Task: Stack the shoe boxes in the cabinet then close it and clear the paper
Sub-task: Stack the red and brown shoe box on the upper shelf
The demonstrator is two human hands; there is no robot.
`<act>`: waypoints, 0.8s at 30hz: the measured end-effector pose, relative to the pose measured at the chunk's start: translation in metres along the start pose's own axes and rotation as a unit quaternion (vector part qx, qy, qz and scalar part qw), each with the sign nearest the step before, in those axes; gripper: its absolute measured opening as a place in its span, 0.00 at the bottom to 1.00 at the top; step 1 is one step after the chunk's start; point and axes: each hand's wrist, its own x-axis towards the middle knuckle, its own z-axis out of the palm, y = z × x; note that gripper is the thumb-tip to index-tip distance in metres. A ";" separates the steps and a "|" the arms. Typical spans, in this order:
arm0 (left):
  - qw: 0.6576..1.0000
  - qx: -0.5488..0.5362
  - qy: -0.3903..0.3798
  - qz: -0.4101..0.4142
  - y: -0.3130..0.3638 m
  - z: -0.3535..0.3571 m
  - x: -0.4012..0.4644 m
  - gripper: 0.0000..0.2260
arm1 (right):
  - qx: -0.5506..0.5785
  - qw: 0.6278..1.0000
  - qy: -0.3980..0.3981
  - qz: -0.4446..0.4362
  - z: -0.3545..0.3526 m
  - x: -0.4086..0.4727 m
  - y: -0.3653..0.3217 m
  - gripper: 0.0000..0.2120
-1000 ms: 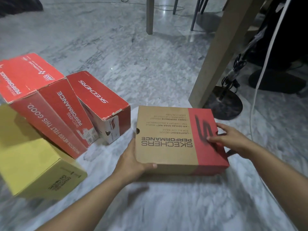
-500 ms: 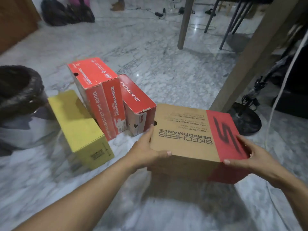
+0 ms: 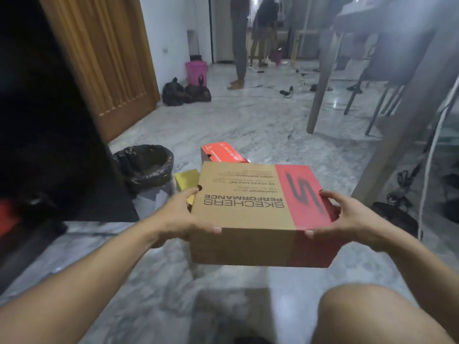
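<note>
A brown and red Skechers shoe box (image 3: 248, 214) is held up off the marble floor at the centre of the head view. My left hand (image 3: 181, 219) grips its left end, thumb on the lid. My right hand (image 3: 347, 219) grips the red right end the same way. Behind the held box, a red shoe box (image 3: 221, 153) and a yellow box (image 3: 186, 180) stand on the floor, partly hidden. The cabinet's dark opening (image 3: 37, 145) fills the left side, with a brown wooden door (image 3: 106, 63) beside it.
A bin lined with a black bag (image 3: 146, 165) stands between the cabinet and the boxes. Table legs (image 3: 323, 78) and a white cable (image 3: 432, 145) are at right. Black bags (image 3: 186, 91), a pink bucket (image 3: 196, 69) and two standing people are farther back. My knee (image 3: 372, 316) is at the bottom right.
Both hands have lifted the brown and red box off the floor and toward me. The view has tilted up and swung left, bringing the cabinet, bin and far room into sight.
</note>
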 end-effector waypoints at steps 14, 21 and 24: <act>0.971 -0.027 0.233 -0.047 -0.012 -0.174 -0.178 0.51 | -0.050 0.978 -0.089 -0.183 0.130 -0.007 -0.203 0.45; 0.929 -0.069 0.359 -0.055 -0.015 -0.232 -0.246 0.40 | -0.012 0.954 -0.147 -0.261 0.201 0.006 -0.291 0.59; 0.899 -0.078 0.429 -0.044 -0.015 -0.250 -0.278 0.40 | 0.000 0.937 -0.185 -0.296 0.229 0.002 -0.330 0.59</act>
